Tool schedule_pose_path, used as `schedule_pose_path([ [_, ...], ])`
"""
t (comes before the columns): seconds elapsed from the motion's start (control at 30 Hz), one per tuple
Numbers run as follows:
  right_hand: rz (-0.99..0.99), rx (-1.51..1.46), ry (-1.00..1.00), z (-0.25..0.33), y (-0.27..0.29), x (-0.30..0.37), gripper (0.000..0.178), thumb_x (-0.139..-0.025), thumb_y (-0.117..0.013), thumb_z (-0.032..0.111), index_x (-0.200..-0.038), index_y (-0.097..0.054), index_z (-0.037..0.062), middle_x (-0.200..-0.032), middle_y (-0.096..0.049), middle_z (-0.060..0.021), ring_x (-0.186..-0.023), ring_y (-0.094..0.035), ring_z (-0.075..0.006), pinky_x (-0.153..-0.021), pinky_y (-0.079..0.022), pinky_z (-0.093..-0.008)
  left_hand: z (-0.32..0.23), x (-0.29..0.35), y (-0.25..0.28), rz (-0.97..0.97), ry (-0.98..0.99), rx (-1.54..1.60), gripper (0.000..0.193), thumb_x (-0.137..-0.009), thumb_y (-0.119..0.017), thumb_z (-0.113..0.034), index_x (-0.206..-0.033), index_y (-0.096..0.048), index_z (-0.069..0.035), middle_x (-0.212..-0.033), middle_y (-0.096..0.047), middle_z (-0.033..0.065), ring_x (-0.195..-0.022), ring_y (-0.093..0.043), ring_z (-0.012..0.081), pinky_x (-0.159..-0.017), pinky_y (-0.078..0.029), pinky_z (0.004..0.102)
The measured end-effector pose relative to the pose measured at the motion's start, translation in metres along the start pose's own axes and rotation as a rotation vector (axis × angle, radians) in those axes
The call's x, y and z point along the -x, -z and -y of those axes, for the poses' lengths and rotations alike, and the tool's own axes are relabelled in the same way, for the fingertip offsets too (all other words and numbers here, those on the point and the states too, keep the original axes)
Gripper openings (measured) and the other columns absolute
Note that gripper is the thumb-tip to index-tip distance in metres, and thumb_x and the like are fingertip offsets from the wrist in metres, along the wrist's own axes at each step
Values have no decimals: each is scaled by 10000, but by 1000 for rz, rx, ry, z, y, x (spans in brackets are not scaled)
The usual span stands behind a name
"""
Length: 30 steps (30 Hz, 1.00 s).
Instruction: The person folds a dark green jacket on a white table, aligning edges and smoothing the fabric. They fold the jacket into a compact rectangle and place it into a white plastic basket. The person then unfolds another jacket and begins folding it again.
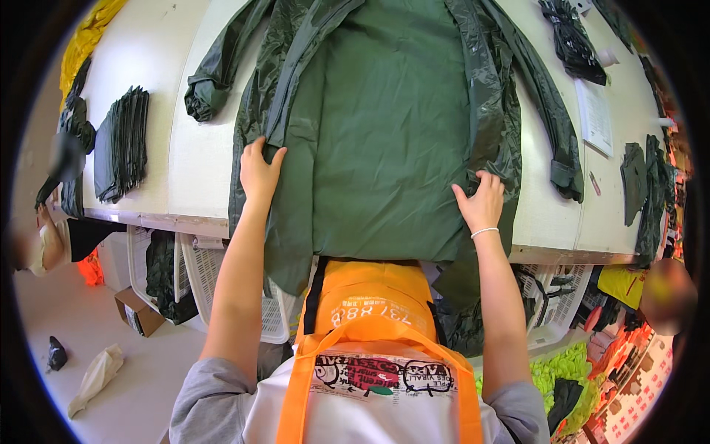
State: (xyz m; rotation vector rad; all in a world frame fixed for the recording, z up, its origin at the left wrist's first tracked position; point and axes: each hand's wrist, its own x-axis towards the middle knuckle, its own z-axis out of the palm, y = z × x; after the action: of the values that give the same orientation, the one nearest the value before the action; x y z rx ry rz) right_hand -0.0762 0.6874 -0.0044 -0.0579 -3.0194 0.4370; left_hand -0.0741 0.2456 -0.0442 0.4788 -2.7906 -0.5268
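A dark green coat [392, 140] lies spread open on the table, its lower edge hanging over the near side. Its shiny front panels are folded outward to left and right, and the sleeves stretch out on both sides. My left hand [260, 170] grips the left front panel near its edge, thumb and fingers closed on the cloth. On the opposite side my right hand [482, 201], with a thin bracelet at the wrist, holds the right front panel between thumb and curled fingers. Cloth hides parts of the fingertips.
Left on the white table [188, 163] is a stack of folded dark pieces [122, 144]. Papers [594, 115], a black bundle [573, 41] and dark cut pieces [634, 181] lie right. White plastic baskets [203, 270] stand under the table edge. Other people are at both sides.
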Motion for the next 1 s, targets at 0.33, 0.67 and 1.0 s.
schedule_pose_path([
  [0.33,-156,-569,-253,-74,69,-8,246,-912,-572,190,-769,-548,-9,-601,-449,-47,-577,-418,-139,-564,-379,-296,-55,-19,91,-150,166,752,217,-773,-771,-117,-886,-674,41,-707,-635,23,-617,-529,66,-567,-434,222],
  [0.67,131,-807,68,82,10,64,205,-830,-631,42,-1028,-600,0,-924,-592,-144,-776,-621,-302,-743,-500,-362,-190,131,23,23,-507,394,112,-759,-705,-108,-740,-600,-73,-686,-575,68,-626,-606,264,-540,-486,362],
  [1.0,464,-959,-121,94,-13,43,139,-789,-726,112,-795,-663,-11,-687,-644,-50,-601,-585,-136,-600,-487,-260,-181,145,15,-28,-614,293,128,-744,-696,-105,-768,-571,-91,-670,-539,43,-581,-576,227,-500,-457,354],
])
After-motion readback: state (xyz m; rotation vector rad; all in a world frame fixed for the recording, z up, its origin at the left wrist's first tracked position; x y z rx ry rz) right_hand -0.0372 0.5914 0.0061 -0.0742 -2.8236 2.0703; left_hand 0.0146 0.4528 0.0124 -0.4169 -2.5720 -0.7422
